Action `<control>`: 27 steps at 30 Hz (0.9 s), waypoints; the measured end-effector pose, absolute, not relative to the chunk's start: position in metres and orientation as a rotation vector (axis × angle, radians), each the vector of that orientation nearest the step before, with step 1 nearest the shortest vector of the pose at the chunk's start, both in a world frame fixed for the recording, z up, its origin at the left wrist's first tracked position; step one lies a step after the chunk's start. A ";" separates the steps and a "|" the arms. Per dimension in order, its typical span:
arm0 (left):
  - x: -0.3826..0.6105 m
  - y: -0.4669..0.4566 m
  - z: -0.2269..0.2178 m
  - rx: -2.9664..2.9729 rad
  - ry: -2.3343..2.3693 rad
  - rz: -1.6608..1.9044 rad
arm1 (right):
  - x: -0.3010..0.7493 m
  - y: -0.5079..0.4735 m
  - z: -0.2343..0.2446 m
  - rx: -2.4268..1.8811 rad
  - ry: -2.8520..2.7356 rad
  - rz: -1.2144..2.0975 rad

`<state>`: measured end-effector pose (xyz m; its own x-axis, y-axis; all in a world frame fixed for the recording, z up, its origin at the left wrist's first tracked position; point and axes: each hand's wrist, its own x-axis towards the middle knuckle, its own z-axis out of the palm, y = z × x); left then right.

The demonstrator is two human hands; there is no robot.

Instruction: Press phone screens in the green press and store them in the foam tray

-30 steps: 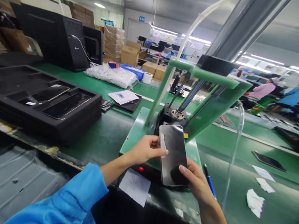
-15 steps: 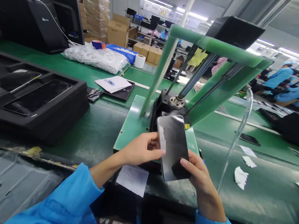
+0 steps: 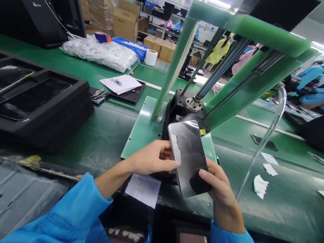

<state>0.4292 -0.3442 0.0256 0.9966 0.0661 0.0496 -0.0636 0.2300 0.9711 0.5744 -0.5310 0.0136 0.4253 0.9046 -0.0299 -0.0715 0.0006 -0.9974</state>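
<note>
A dark glossy phone (image 3: 191,155) is held tilted in front of the green press fixture (image 3: 140,133). On its left edge lies a crumpled strip of white tissue (image 3: 176,150), with the thumb of my left hand (image 3: 154,157) pressing the strip's lower end and the fingers curled by the phone's edge. My right hand (image 3: 220,184) grips the phone's lower right side, thumb on the glass and fingers behind, mostly hidden. Behind the phone stands the press's black block (image 3: 177,104) with metal rods. A white paper (image 3: 143,190) hangs at the bench edge under my left wrist.
A black foam tray (image 3: 41,125) with phones or screens stands at left. Scraps of white tissue (image 3: 260,186) lie to the right, near a clear hose (image 3: 263,142). Papers (image 3: 120,83) on a black tray and a plastic-wrapped bundle (image 3: 100,52) sit further back. Co-workers (image 3: 312,76) are in the background.
The view has shifted slightly, and the fixture's top appears higher and nearer. The phone tilts a little more to the left at its top; both hands keep their hold.
</note>
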 end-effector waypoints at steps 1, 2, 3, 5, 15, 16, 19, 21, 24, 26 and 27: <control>0.429 -0.344 0.026 1.338 0.005 0.077 | 0.574 -0.531 0.015 -1.350 -0.821 0.921; 0.429 -0.345 0.026 1.346 0.010 0.072 | 0.574 -0.531 0.015 -1.354 -0.816 0.918; 0.429 -0.345 0.026 1.358 0.019 0.084 | 0.574 -0.531 0.016 -1.356 -0.813 0.917; 0.429 -0.346 0.026 1.403 0.050 0.145 | 0.574 -0.531 0.016 -1.351 -0.815 0.919; 0.425 -0.353 0.020 1.572 0.119 0.333 | 0.576 -0.533 0.016 -1.354 -0.793 0.941; 0.424 -0.354 0.020 1.577 0.124 0.358 | 0.576 -0.533 0.016 -1.345 -0.788 0.954; 0.421 -0.356 0.016 1.625 0.148 0.483 | 0.576 -0.534 0.017 -1.328 -0.782 0.979; 0.418 -0.356 0.013 1.754 0.138 0.595 | 0.577 -0.534 0.017 -1.327 -0.811 0.985; 0.414 -0.355 0.011 2.038 0.091 0.731 | 0.579 -0.535 0.017 -1.297 -0.885 1.038; 0.412 -0.355 0.011 2.154 0.071 0.796 | 0.580 -0.534 0.018 -1.275 -0.912 1.081; 0.411 -0.356 0.010 2.184 0.064 0.825 | 0.581 -0.534 0.018 -1.269 -0.919 1.092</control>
